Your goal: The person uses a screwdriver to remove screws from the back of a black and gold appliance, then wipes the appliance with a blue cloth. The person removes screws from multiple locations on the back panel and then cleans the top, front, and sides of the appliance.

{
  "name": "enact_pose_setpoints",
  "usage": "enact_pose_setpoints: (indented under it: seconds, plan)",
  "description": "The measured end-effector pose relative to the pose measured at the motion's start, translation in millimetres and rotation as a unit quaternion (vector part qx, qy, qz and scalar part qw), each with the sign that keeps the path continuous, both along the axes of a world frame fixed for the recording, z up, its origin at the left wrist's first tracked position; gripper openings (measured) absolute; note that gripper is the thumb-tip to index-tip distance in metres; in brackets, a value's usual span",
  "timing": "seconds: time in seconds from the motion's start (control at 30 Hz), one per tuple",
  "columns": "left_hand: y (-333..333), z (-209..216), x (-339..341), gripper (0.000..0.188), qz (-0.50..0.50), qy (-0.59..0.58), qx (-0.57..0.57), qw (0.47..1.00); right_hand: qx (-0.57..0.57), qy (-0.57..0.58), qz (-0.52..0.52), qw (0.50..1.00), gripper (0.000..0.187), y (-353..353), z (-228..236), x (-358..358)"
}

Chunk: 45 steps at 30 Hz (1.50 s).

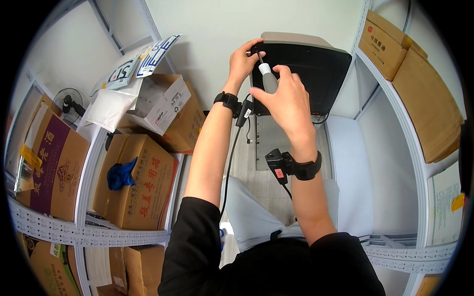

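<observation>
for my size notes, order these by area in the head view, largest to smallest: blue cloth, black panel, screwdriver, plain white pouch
1. Black panel
2. Plain white pouch
3. Blue cloth and screwdriver: too close to rank; the cloth looks wider, the screwdriver longer and slimmer.

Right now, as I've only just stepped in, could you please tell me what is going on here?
A person is using a grey-and-white screwdriver on a black panel. The right hand is around the handle, though how tightly is hard to tell. The screwdriver points at the panel's upper left corner, where the left hand has its fingers close about the shaft. Shelves with cardboard boxes stand on both sides.
</observation>
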<state>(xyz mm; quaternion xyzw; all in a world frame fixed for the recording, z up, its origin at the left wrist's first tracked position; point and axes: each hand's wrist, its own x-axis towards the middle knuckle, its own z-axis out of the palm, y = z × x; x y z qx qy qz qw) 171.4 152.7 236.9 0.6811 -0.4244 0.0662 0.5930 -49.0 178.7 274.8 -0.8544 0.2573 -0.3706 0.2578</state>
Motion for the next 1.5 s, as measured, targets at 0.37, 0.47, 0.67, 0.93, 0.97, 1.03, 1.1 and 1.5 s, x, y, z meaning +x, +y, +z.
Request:
enact_pose_setpoints:
  seconds: [0.37,0.47,0.67,0.93,0.97,1.03,1.1,1.5]
  plan:
    - [-1,-1,2,0.044,0.001,-0.009,0.007,1.000,0.055,-0.007,-0.007,0.998,0.041,-7,7,3]
    - [-2,-1,1,0.043,-0.003,-0.008,-0.008,1.000,0.038,0.005,-0.009,0.999,0.046,-6,4,1]
    - [0,-1,1,0.044,-0.003,0.000,0.005,1.000,-0.024,0.005,-0.031,0.999,0.045,-5,-3,2]
    - [-2,-3,0,0.041,-0.003,0.006,-0.021,1.000,0.044,-0.010,0.000,0.999,0.045,-6,7,2]
    - [-2,-3,0,0.041,-0.007,0.003,-0.025,1.000,0.051,-0.010,0.004,0.999,0.046,-6,7,1]
    - [-2,-2,0,0.042,-0.005,0.003,-0.017,1.000,0.068,-0.009,0.014,0.998,0.049,-5,6,0]
    - [-1,-2,0,0.042,0.001,-0.001,-0.012,1.000,0.038,0.006,0.025,0.999,0.052,-6,4,0]
    - [-3,-3,3,0.042,-0.006,0.009,-0.016,1.000,0.444,-0.185,0.239,0.844,0.044,-16,-1,10]
